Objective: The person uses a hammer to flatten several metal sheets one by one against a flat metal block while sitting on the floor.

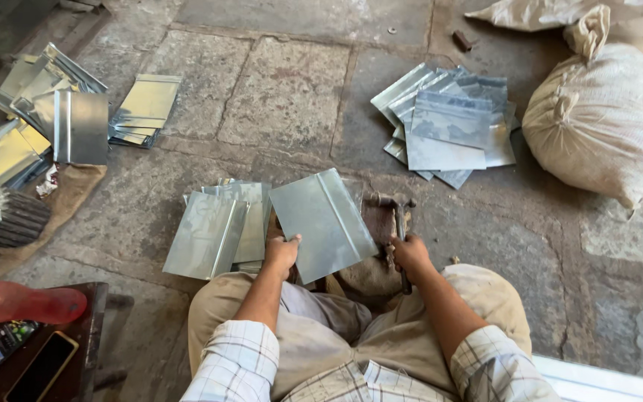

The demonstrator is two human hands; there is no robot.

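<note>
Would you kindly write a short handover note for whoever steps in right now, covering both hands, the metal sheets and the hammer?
Left hand: gripping the near edge of a folded metal sheet that lies tilted on the stone floor in front of the knees.
Right hand: closed on the handle of a hammer, its head resting beside the sheet.
Stacks: sheets just left of the held one; another pile far right by the sack; more far left.
Done: the held sheet already shows a crease along its length.
Left: cannot tell how many sheets are finished.
</note>
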